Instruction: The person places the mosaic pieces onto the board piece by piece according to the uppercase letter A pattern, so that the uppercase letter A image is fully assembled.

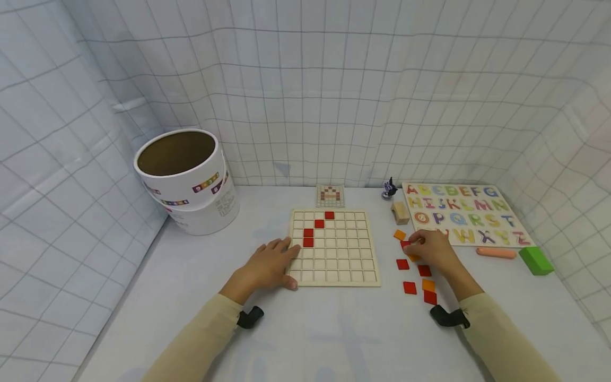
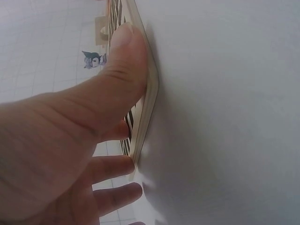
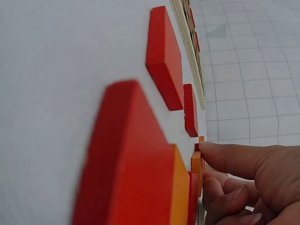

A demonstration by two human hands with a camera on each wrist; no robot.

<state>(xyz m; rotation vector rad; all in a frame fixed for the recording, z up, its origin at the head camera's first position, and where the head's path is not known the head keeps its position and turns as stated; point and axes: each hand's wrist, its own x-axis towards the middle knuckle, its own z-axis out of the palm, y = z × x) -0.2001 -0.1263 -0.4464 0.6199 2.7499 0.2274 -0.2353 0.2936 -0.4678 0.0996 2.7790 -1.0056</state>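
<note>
Seemingly early in laying a grid board (image 1: 350, 249), with four red tiles (image 1: 308, 242) stepped across its upper left, most cells bare, and loose red and orange tiles (image 1: 409, 287) left unplaced on the right. Pictured with hands well apart: resting the left hand (image 1: 272, 265), fingers spread, on the board's left edge; reaching down with the right hand (image 1: 433, 250) to a far red tile (image 1: 406, 244). Cannot tell whether pinching or merely touching it.

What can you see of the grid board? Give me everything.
The grid board is a pale, wood-looking, thin square slab divided into square cells. It lies flat on the white surface, between the person's arms. Four red tiles sit in separate cells, stepping from the far row towards the left; other visible cells are bare. The left hand touches its left side.
</note>
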